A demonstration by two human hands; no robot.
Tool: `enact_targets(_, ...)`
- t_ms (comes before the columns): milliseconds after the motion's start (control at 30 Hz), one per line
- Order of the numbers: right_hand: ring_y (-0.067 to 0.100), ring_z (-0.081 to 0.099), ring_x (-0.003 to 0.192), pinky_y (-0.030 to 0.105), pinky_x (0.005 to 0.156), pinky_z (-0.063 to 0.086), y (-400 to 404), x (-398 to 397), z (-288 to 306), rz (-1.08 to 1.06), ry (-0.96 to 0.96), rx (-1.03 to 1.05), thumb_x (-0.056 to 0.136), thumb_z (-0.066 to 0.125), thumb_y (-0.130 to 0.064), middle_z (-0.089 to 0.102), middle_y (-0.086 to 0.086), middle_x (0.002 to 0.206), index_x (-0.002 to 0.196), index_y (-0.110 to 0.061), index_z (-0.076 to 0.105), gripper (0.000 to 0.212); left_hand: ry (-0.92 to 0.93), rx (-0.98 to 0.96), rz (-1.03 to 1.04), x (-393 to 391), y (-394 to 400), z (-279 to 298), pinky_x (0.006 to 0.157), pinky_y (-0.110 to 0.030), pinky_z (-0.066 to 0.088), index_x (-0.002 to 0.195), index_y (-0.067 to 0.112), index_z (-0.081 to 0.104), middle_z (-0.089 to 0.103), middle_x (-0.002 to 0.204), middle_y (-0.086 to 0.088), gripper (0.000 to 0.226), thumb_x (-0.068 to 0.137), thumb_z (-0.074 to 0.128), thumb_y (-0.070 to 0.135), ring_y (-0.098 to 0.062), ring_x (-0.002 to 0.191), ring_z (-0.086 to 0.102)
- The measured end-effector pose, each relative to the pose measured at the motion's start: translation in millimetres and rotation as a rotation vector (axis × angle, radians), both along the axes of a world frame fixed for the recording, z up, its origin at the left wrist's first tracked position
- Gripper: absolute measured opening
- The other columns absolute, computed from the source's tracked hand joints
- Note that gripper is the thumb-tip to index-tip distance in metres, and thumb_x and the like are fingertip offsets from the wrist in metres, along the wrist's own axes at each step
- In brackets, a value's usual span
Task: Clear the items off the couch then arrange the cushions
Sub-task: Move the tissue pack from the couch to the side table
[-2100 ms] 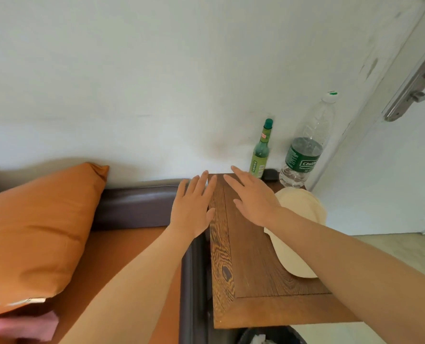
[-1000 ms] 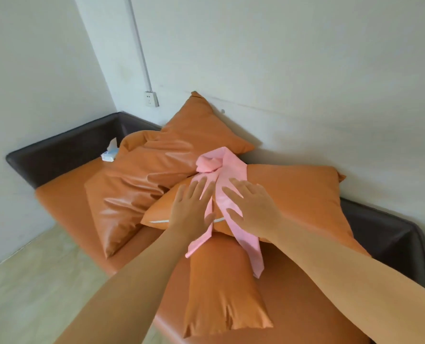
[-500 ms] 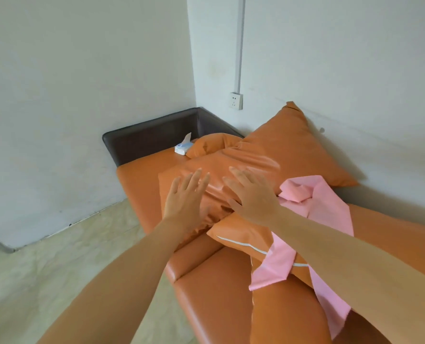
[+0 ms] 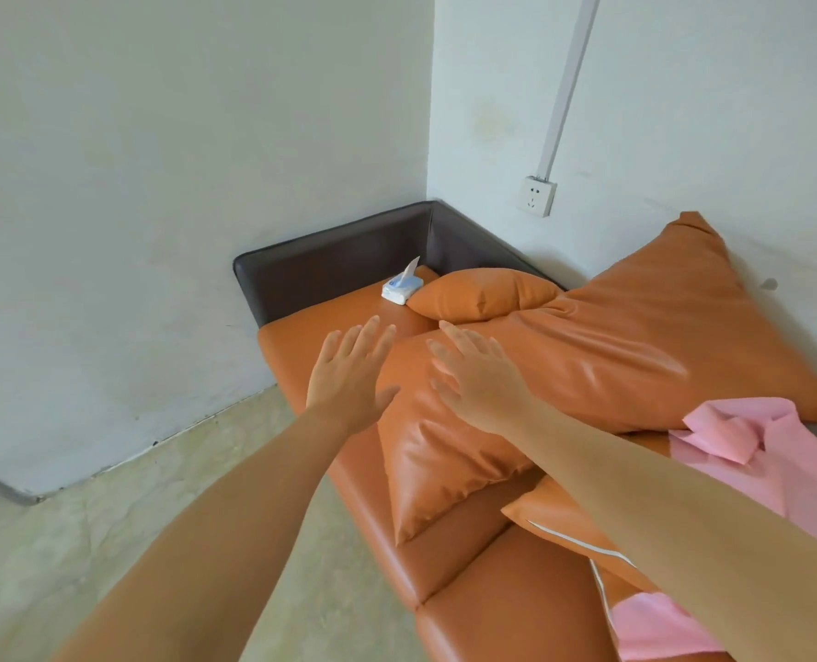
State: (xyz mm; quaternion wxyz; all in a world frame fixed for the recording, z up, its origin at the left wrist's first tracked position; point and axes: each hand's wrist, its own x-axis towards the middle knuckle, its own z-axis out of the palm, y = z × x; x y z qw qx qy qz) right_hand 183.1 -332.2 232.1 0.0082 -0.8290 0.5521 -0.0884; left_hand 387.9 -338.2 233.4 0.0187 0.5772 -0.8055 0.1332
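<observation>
An orange couch (image 4: 311, 327) with a dark brown back fills the corner. A white and blue tissue pack (image 4: 400, 286) lies on the seat at its far end. Beside the pack rests a small orange cushion (image 4: 483, 293), and a large orange cushion (image 4: 588, 365) leans across it. Pink cloth (image 4: 755, 441) drapes over another orange cushion (image 4: 564, 523) at the right. My left hand (image 4: 349, 375) and my right hand (image 4: 478, 379) hover flat above the large cushion's near corner, fingers spread, holding nothing.
White walls meet in the corner behind the couch. A wall socket (image 4: 535, 195) with a cable duct sits above the back. Pale green floor (image 4: 134, 518) lies to the left of the couch.
My view has swung left from the side table, past the pink cloth, to the couch's far corner. Both hands stayed open and extended throughout.
</observation>
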Motion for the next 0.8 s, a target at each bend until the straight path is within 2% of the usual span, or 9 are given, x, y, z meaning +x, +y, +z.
enact_targets(367,0.028,0.028,0.141,0.05,0.11,0.033,-150.5,75.9,-32.2,-0.031,-0.079,0.025,0.098,0.044,-0.042,0.023,0.006,0.157,0.145,-0.021,0.036,0.052,-0.007,0.05,-0.016,54.1,-151.8,-21.1,0.118,-0.041,0.008,0.153,0.023,0.004,0.004,0.162,-0.003,0.079,0.094,0.04,0.061,-0.022,0.146,0.014)
enact_targets(633,0.028,0.033,0.139,0.047,0.108,0.038,-273.3,89.2,-81.8,-0.095,-0.076,0.093,0.098,0.046,-0.039,0.028,0.008,0.155,0.144,-0.02,0.037,0.05,0.031,0.146,-0.008,60.5,-287.2,-56.6,0.119,-0.042,0.01,0.153,0.023,0.007,0.005,0.162,-0.002,0.078,0.094,0.043,0.058,-0.022,0.147,0.012)
enact_targets(800,0.027,0.03,0.141,0.045,0.11,0.036,-332.3,94.7,-108.4,-0.136,-0.04,0.165,0.098,0.046,-0.04,0.024,0.006,0.157,0.146,-0.023,0.034,0.051,0.009,0.202,-0.053,63.1,-353.2,-87.5,0.118,-0.041,0.012,0.153,0.021,0.008,0.006,0.162,-0.003,0.078,0.094,0.041,0.059,-0.022,0.147,0.014)
